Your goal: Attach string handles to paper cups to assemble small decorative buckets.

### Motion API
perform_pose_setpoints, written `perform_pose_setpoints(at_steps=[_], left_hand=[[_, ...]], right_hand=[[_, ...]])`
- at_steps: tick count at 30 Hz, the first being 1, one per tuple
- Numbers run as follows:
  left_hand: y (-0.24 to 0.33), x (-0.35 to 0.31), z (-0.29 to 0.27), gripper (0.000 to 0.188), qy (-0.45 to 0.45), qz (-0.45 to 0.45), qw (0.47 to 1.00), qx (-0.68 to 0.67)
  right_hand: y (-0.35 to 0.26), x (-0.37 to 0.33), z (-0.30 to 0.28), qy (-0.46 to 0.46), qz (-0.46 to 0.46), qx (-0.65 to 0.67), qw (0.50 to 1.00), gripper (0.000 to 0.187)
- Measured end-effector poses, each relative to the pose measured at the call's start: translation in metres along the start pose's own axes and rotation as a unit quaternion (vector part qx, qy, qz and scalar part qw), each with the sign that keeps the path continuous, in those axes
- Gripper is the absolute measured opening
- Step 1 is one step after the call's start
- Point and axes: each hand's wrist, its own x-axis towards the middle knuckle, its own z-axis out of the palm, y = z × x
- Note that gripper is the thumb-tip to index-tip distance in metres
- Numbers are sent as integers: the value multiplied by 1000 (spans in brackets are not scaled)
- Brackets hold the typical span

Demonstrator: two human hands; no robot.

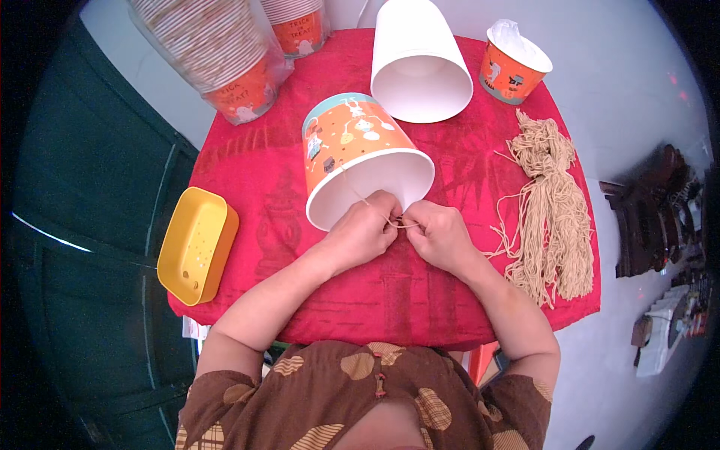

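Note:
An orange paper bucket (pixel 352 135) with printed figures and a teal band lies on its side, its white mouth facing me. At the near edge of that mouth, my left hand (pixel 366 231) and my right hand (pixel 438 234) are close together, with fingers pinched on a thin beige string (pixel 407 225). One length of the string runs up from my left hand across the bucket's rim. My fingertips hide where the string meets the rim, so I cannot tell if it passes through a hole.
Right of my hands lies a bundle of beige string (pixel 553 225). A yellow tub (pixel 225 240) with small pieces stands at the left. Further back are stacked orange cups (pixel 244 94) in plastic, a plain white bucket (pixel 416 45) on its side and an orange cup (pixel 510 79) holding clear plastic.

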Motion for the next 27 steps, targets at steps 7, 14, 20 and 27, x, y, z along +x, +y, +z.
perform_pose_setpoints(at_steps=[7,14,20,27], left_hand=[[-10,-3,11,12,34,85,995,39],[-9,-2,12,11,36,74,995,54],[-8,-3,2,6,46,-17,997,-67],[-14,-2,3,6,43,-56,989,-129]], right_hand=[[-6,0,-1,-15,26,26,999,2],[-8,3,-16,-16,27,21,999,8],[-14,7,-47,-147,42,82,985,10],[-13,8,-48,-18,-125,138,982,9]])
